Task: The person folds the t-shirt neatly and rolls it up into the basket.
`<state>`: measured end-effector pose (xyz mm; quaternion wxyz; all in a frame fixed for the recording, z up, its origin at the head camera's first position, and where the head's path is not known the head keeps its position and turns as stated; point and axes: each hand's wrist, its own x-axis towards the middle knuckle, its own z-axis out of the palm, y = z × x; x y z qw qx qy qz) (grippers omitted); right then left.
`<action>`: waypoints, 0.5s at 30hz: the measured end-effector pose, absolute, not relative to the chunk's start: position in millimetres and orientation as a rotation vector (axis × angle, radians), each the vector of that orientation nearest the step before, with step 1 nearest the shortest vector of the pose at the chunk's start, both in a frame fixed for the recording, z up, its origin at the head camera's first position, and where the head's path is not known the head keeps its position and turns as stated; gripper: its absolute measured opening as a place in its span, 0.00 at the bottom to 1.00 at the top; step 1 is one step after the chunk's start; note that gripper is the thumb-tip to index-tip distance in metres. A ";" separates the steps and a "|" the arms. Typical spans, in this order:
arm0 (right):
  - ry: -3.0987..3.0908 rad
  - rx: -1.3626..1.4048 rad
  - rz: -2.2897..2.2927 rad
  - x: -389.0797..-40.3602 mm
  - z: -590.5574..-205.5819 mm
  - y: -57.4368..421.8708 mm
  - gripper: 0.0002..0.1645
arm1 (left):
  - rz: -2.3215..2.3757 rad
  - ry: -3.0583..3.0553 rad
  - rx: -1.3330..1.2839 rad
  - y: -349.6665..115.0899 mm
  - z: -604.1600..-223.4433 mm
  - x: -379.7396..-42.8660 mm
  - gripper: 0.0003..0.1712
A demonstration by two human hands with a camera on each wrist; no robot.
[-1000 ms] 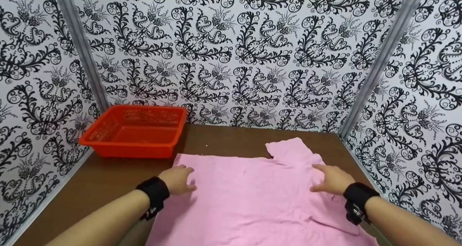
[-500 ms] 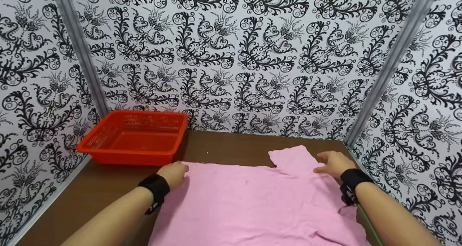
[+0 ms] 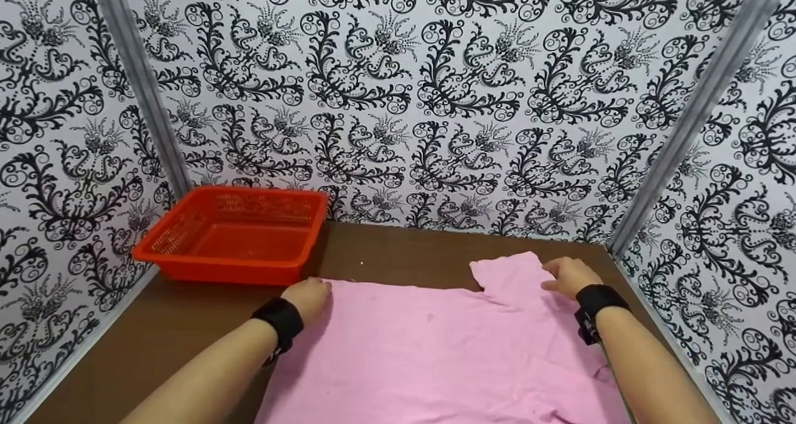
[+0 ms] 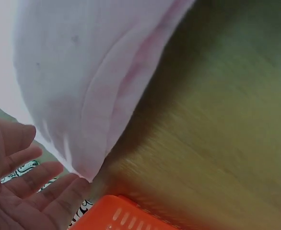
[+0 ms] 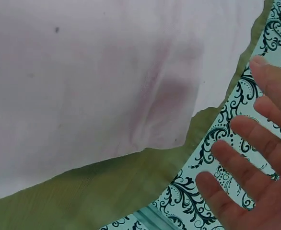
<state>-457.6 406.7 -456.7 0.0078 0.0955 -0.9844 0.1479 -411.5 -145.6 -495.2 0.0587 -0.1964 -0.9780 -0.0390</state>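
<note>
A pink T-shirt lies spread over the brown table, lightly wrinkled towards the front right. Its short sleeve points to the back wall. My left hand is at the far left corner of the shirt; in the left wrist view its loosely extended fingers reach the corner's edge. Beside the sleeve's right edge is my right hand, thumb apart from the fingers. The right wrist view shows that hand spread, with nothing in it. Both wrists wear black bands.
An orange-red plastic basket with slotted sides stands at the back left, just beyond my left hand. Patterned black-and-white walls enclose the brown table at the back and both sides.
My left hand has moved from above the shirt out to its far left corner. My right hand has gone farther back, from the shirt's right side to beside the sleeve.
</note>
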 end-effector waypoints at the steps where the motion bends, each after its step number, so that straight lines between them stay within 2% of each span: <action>1: -3.084 0.319 0.461 -460.3 -459.6 406.1 0.29 | -0.115 -2.960 -0.596 -146.5 -498.8 -413.8 0.07; 5: -3.106 0.376 0.492 -471.2 -474.2 402.0 0.27 | -0.065 -2.967 -0.577 -150.5 -512.5 -422.2 0.10; 8: -3.108 0.405 0.526 -476.0 -484.2 399.7 0.25 | -0.003 -2.995 -0.551 -150.3 -516.6 -425.3 0.15; 15: -3.108 0.532 0.540 -477.7 -487.0 397.3 0.16 | -0.079 -3.096 -0.495 -139.6 -497.7 -422.3 0.30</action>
